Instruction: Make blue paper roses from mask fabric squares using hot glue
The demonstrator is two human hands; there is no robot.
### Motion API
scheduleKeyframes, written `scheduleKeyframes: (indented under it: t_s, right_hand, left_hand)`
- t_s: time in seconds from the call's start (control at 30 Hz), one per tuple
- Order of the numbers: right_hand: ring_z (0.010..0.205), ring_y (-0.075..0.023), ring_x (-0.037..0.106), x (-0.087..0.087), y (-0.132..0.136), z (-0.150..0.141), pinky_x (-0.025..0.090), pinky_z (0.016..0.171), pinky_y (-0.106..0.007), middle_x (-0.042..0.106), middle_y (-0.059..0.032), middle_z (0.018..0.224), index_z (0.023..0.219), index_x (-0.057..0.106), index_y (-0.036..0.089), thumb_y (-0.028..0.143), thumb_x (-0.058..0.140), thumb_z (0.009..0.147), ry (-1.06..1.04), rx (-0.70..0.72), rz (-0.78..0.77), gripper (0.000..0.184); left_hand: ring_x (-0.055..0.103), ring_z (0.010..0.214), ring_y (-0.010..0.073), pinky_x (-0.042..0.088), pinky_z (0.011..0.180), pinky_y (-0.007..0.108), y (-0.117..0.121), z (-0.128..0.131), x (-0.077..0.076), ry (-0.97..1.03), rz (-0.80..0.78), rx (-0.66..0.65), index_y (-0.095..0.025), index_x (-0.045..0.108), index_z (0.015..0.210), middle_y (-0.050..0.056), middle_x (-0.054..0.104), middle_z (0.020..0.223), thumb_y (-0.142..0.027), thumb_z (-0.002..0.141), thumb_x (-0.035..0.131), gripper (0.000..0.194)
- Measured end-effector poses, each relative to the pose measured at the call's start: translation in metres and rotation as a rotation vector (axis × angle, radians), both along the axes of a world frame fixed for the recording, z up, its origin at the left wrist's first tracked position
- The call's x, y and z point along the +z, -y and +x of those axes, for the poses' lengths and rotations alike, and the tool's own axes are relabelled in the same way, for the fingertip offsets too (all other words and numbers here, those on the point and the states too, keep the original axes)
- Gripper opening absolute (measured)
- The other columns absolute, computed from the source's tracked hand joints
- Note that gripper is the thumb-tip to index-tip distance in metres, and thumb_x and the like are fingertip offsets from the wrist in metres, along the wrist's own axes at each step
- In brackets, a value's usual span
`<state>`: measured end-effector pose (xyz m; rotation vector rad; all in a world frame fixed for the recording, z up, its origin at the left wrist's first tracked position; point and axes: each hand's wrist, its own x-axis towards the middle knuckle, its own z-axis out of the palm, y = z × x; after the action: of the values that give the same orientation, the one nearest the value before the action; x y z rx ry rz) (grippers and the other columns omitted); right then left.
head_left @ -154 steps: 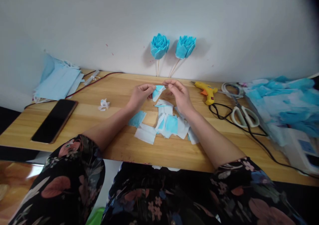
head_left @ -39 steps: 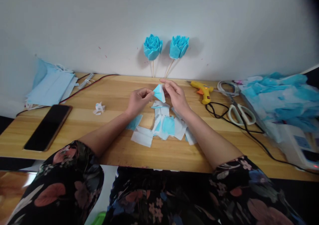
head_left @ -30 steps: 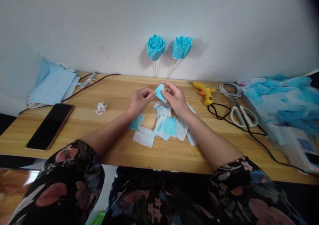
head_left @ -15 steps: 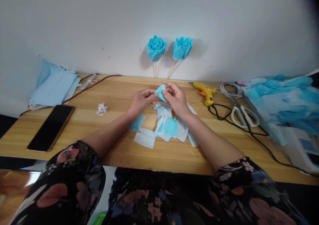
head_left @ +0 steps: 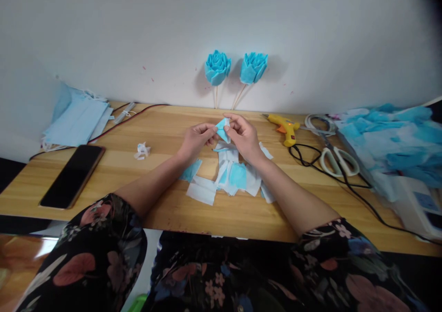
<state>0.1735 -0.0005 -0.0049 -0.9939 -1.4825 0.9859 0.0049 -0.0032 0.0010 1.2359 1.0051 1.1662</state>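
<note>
A small folded piece of blue and white mask fabric is held up between both hands, above the wooden table. My left hand pinches its left corner between thumb and fingers. On its right side, my right hand grips the piece with the thumb in front and the fingers behind. Below the hands lie several loose cut pieces of blue and white fabric, some overlapping. Two blue fabric roses on thin sticks lean against the wall behind.
At the right are a yellow glue gun with a black cord, white-handled scissors and a heap of blue fabric. At the left, a phone, a crumpled white scrap and stacked face masks lie on the table.
Both hands keep hold of the folded fabric piece in nearly the same pose. The whole view has shifted very slightly; nothing on the table has visibly moved.
</note>
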Motion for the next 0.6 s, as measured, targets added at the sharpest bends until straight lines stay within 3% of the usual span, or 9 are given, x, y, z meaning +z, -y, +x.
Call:
scheduleKeyframes:
  t_s: [0.43, 0.6]
  right_hand:
    - [0.056, -0.0113, 0.042, -0.0003, 0.0007, 0.0007, 0.038, 0.055, -0.027, 0.046, 0.0057, 0.067, 0.121, 0.063, 0.026, 0.033, 0.061, 0.088, 0.008, 0.005, -0.021, 0.034]
    - [0.065, -0.0138, 0.055, 0.0031, 0.0007, 0.0017, 0.049, 0.066, -0.031, 0.058, 0.0028, 0.073, 0.118, 0.064, 0.025, 0.037, 0.06, 0.091, 0.0, -0.023, -0.006, 0.03]
  left_hand:
    - [0.054, 0.055, 0.0081, 0.043, 0.055, 0.022, -0.0031, -0.0021, -0.0075, 0.07, -0.04, -0.028, -0.017, 0.068, 0.074, 0.002, 0.068, 0.068, -0.046, 0.076, 0.078, 0.031]
    - [0.053, 0.055, 0.008, 0.042, 0.054, 0.022, -0.0041, -0.0027, -0.0066, 0.074, -0.036, 0.001, -0.017, 0.065, 0.071, 0.002, 0.066, 0.065, -0.044, 0.078, 0.077, 0.031]
